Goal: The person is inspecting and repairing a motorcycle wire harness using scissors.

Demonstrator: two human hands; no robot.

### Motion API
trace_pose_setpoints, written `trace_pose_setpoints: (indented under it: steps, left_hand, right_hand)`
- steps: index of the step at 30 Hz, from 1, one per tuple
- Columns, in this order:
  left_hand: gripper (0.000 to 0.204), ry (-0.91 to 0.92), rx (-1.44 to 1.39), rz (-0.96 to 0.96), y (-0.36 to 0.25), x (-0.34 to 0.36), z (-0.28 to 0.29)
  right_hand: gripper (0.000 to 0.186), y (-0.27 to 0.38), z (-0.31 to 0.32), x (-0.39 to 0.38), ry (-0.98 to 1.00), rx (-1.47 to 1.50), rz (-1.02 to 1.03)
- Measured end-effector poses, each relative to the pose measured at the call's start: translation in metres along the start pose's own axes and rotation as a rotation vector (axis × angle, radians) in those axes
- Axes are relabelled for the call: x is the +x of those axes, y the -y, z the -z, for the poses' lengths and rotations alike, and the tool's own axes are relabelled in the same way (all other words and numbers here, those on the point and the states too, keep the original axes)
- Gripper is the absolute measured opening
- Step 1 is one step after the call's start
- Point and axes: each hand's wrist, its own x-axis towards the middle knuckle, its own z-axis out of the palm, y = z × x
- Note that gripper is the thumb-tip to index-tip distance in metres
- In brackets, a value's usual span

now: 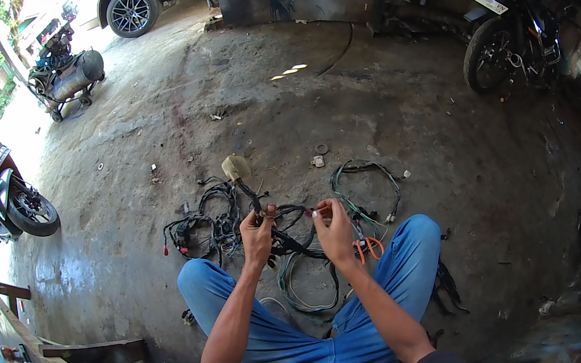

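Observation:
Between my knees, my left hand [257,236] is closed around a black wiring harness [251,199], whose upper end carries a pale yellowish cover [235,167]. My right hand [334,229] is beside it with thumb and fingers pinched on a thin wire; a small reddish bit shows at the fingertips. The tangled remainder of the harness, black with a few red ends, spreads on the floor to the left. A loop of green and black wires [336,182] lies beyond my right hand. Below that hand are orange tool handles [370,247]; my knee partly hides the tool.
A wooden bench frame [92,356] stands at the lower left. A scooter [7,184] and an air compressor [72,78] are at the left, a motorcycle [509,47] at the far right. A ring [321,149] and a small pale part [317,161] lie on the concrete ahead.

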Motion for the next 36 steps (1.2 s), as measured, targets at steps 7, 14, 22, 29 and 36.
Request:
trace_pose_setpoints:
  steps: [7, 14, 22, 29, 36]
  left_hand:
    - [0.041, 0.027, 0.062, 0.012, 0.000, -0.003, -0.011]
    - [0.041, 0.016, 0.082, 0.004, 0.000, -0.007, -0.006]
    - [0.045, -0.010, 0.076, 0.049, 0.003, 0.005, 0.001]
    - [0.049, -0.070, 0.228, 0.015, 0.005, 0.010, -0.001]
    - [0.051, 0.014, 0.283, 0.021, 0.004, 0.003, -0.011]
  right_hand:
    - [0.039, 0.021, -0.020, -0.048, 0.099, -0.167, 0.390]
    - [0.043, 0.018, -0.034, -0.054, 0.179, 0.057, 0.041]
    - [0.056, -0.003, -0.018, -0.028, 0.891, 1.052, -0.632]
    - [0.072, 0.016, -0.011, -0.040, 0.730, 0.444, -0.160]
    - [0.054, 0.009, -0.028, -0.059, 0.319, 0.084, -0.012]
